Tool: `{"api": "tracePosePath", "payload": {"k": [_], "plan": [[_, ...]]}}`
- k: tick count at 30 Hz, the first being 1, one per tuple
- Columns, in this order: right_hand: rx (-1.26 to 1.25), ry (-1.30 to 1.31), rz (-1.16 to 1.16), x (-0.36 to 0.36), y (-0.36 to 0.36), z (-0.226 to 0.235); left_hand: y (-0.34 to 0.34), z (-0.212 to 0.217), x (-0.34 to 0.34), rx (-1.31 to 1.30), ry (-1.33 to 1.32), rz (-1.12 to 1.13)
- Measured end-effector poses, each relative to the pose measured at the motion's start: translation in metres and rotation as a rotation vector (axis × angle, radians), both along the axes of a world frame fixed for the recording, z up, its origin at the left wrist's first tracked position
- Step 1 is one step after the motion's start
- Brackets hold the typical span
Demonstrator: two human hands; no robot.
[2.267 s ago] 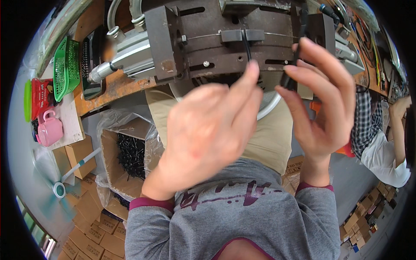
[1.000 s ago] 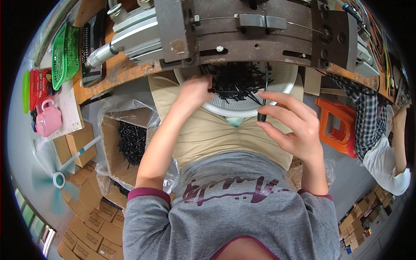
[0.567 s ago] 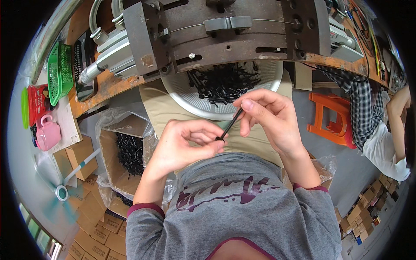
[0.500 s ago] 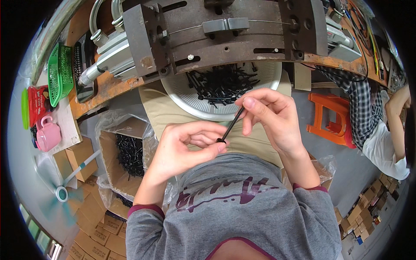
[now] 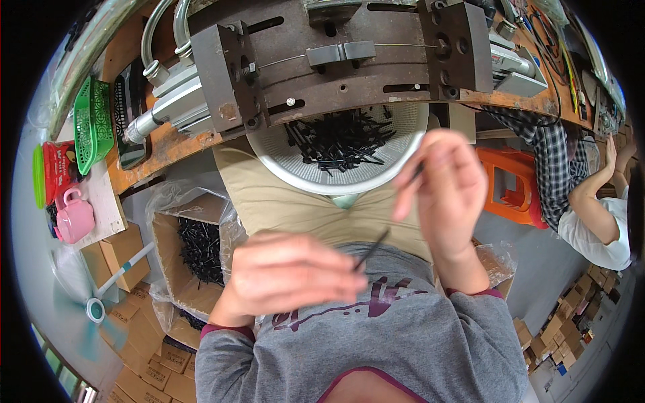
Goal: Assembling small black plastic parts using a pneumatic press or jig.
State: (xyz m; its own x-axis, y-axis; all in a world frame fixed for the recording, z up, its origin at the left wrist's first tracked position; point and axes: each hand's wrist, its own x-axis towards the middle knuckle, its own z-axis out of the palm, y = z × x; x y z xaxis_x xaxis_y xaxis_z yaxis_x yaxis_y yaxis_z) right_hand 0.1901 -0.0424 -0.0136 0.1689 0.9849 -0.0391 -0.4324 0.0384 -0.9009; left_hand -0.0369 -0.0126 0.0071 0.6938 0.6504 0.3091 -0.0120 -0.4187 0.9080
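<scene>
Purple script (image 5: 381,305) crosses the grey shirt (image 5: 363,346) near six o'clock. White lettering (image 5: 66,172) marks a red packet (image 5: 56,191) at nine; dark print (image 5: 156,371), cartons (image 5: 176,387) at seven.

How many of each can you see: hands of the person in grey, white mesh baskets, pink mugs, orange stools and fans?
Hands: 2, the left hand and right hand
White mesh basket: 1
Pink mug: 1
Orange stool: 1
Fan: 1
Total: 6
</scene>
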Motion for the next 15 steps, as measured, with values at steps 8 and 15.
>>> {"api": "tracePosePath", "payload": {"k": [8, 15], "plan": [[0.019, 0.062, 0.155, -0.004, -0.001, 0.006, -0.001, 0.001, 0.011, 0.155, -0.004, 0.053], [0.148, 0.013, 0.185, -0.012, 0.002, 0.004, 0.0, -0.001, 0.011, 0.217, -0.054, 0.048]]}}
